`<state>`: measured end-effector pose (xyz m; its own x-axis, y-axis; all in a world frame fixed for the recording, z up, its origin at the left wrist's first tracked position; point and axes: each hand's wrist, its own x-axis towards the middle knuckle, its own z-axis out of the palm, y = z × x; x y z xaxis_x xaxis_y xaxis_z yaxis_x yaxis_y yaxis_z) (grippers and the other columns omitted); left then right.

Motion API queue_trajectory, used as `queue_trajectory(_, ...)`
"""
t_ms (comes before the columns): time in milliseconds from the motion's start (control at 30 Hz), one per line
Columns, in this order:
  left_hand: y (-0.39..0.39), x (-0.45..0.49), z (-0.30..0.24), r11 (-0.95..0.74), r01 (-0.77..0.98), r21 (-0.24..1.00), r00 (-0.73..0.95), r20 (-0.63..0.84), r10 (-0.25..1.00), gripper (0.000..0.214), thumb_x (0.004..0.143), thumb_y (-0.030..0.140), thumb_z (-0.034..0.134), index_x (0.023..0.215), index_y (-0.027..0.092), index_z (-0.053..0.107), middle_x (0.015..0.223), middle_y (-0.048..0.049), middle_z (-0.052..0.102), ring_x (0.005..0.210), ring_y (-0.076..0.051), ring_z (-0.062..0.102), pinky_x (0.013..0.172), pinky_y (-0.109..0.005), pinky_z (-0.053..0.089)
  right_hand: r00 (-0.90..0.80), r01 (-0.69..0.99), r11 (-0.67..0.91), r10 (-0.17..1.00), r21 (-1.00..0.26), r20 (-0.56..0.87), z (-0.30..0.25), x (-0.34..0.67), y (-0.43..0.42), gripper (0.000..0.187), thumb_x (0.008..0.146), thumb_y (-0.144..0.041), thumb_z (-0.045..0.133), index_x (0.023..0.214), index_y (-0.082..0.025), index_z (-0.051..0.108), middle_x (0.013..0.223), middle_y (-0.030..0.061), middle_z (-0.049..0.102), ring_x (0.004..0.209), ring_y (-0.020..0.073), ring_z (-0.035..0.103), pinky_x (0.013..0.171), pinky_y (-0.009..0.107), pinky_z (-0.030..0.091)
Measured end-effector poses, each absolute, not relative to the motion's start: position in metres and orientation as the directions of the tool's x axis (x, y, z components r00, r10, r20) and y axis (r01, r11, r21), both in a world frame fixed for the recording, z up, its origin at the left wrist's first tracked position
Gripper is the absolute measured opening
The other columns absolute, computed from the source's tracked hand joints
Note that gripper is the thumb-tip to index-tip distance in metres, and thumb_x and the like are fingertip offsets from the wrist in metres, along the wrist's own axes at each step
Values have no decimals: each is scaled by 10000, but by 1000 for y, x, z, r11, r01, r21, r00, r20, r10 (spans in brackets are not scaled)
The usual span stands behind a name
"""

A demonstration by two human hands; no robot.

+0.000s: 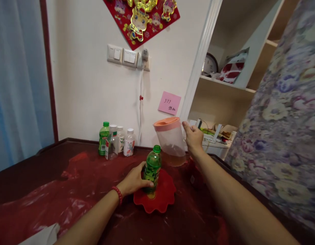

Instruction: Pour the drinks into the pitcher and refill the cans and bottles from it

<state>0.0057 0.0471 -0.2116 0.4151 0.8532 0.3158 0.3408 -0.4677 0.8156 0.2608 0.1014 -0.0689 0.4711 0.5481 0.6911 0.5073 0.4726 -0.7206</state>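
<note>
My left hand [135, 179] is wrapped round the lower part of a green plastic bottle [152, 167] with a green cap. The bottle stands upright on a red scalloped plate [161, 200] on the dark table [45, 170]. My right hand [193, 137] grips the handle of a clear plastic pitcher [171, 141] with an orange lid. The pitcher is lifted above the table, just behind and to the right of the bottle, and holds a little amber liquid at its bottom.
Several small bottles [116, 140], one of them green, stand against the wall at the back of the table. A red plastic sheet [78, 190] covers much of the tabletop. A flowered cloth [287, 119] hangs at the right. Shelves [223, 102] with clutter are behind.
</note>
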Motion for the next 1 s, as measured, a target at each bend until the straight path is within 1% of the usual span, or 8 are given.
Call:
queue_trajectory(333, 43, 11, -202, -402, 362, 841, 388, 257, 885, 889, 607, 369, 874, 1389, 219, 479, 1316, -107, 646, 1239, -340, 552, 1080, -428, 399, 629, 288, 392, 610, -874, 482, -165, 234, 162, 624, 768, -834, 456, 549, -261, 339, 502, -78, 320, 537, 108, 302, 503, 274, 285)
queue_trajectory(567, 46, 11, -206, -419, 343, 841, 407, 269, 873, 802, 632, 398, 873, 1330, 220, 521, 1335, -84, 635, 1288, -330, 519, 1115, -424, 375, 643, 266, 287, 659, -920, 391, -197, 231, 174, 549, 909, -665, 460, 588, -224, 401, 526, -77, 382, 505, 100, 399, 537, 254, 350)
queue_trajectory(667, 47, 13, -207, -422, 327, 845, 412, 275, 869, 804, 638, 375, 875, 1335, 211, 510, 1375, -89, 608, 1287, -320, 523, 1120, -421, 372, 585, 323, 236, 711, -917, 389, -187, 242, 168, 467, 895, -592, 540, 639, -204, 494, 595, -48, 505, 568, 117, 490, 607, 277, 419)
queue_trajectory(767, 47, 14, -207, -433, 333, 838, 409, 285, 867, 824, 642, 372, 873, 1351, 191, 496, 1384, -109, 597, 1265, -316, 542, 1107, -426, 384, 507, 393, 221, 758, -893, 410, -167, 260, 147, 320, 774, -503, 674, 776, -192, 598, 782, 40, 651, 747, 188, 586, 718, 332, 465)
queue_trajectory(833, 47, 15, -208, -441, 344, 829, 411, 290, 864, 821, 635, 381, 876, 1342, 187, 505, 1368, -115, 607, 1243, -316, 559, 1095, -437, 395, 458, 437, 240, 770, -867, 444, -151, 269, 118, 384, 695, -410, 732, 979, -175, 625, 1037, 107, 674, 938, 233, 603, 829, 361, 465)
queue_trajectory(900, 48, 15, -210, -444, 345, 827, 413, 291, 863, 834, 631, 383, 879, 1346, 183, 500, 1353, -119, 614, 1226, -316, 571, 1086, -444, 403, 412, 474, 279, 768, -835, 491, -133, 270, 75, 501, 687, -368, 727, 1132, -181, 591, 1234, 128, 611, 1088, 249, 569, 908, 372, 446)
queue_trajectory(933, 48, 15, -211, -445, 357, 821, 408, 291, 865, 834, 622, 388, 886, 1335, 179, 509, 1344, -122, 620, 1216, -318, 578, 1078, -444, 409, 375, 495, 319, 760, -808, 530, -126, 268, 49, 493, 716, -385, 708, 1157, -201, 584, 1248, 114, 600, 1092, 242, 569, 908, 366, 449)
queue_trajectory(1000, 48, 14, -214, -450, 369, 813, 400, 297, 867, 823, 611, 395, 893, 1312, 171, 526, 1325, -120, 631, 1199, -319, 587, 1065, -441, 420, 176, 502, 445, 787, -742, 592, -116, 255, -8, 333, 821, -422, 639, 1098, -239, 610, 1061, 70, 661, 930, 214, 609, 819, 346, 476)
